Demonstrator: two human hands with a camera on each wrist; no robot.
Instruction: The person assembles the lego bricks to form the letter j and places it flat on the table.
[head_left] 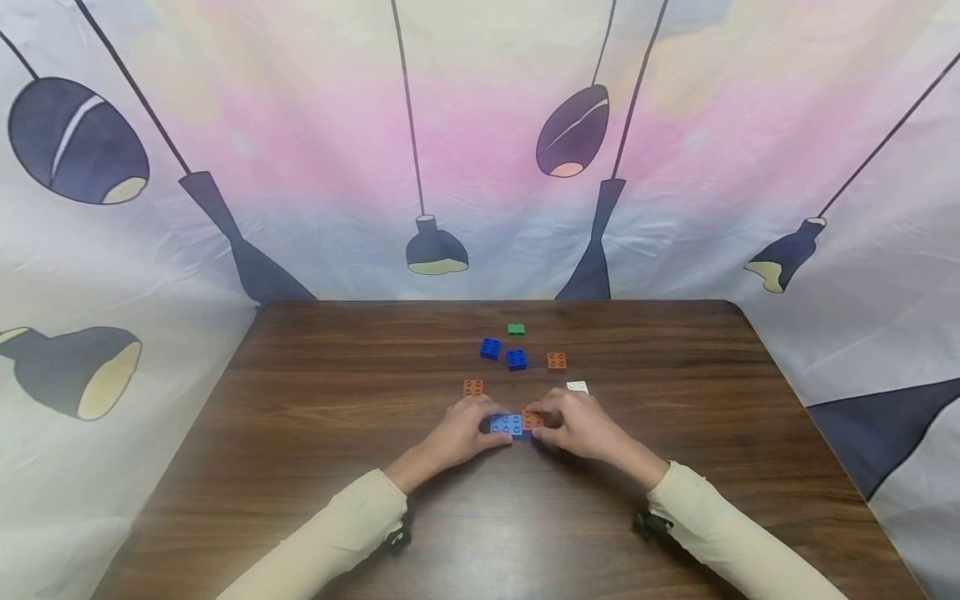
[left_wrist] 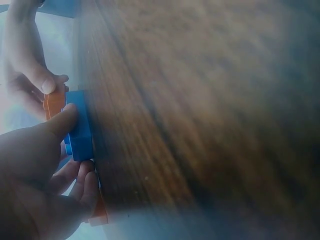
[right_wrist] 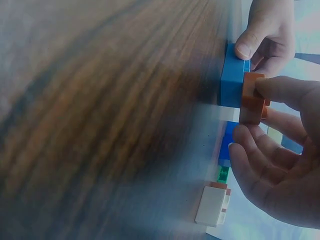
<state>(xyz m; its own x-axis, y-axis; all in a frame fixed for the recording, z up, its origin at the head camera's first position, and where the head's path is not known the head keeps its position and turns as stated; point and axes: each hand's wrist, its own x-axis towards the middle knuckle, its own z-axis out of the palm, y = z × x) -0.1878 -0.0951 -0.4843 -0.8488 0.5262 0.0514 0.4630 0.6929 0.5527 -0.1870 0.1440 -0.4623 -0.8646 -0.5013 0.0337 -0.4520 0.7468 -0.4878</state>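
On the table, the left hand (head_left: 465, 429) holds a light blue toy building brick (head_left: 506, 425) between thumb and fingers. Its thumb presses the brick's near side, as the left wrist view shows. An orange four-stud brick (head_left: 532, 419) sits on top of the blue brick's right end, studs up. The right hand (head_left: 581, 423) pinches this orange brick (right_wrist: 253, 98) with thumb and fingers. From the right wrist, the blue brick (right_wrist: 234, 77) appears low against the tabletop. Whether the two bricks are fully pressed together cannot be told.
Beyond the hands lie two dark blue bricks (head_left: 490, 348), a green brick (head_left: 516, 329) and an orange brick (head_left: 557, 361). Another orange brick (head_left: 473, 387) is just past the left hand, a white brick (head_left: 577, 387) just past the right. A printed cloth (head_left: 480, 167) hangs behind the wooden table (head_left: 337, 358).
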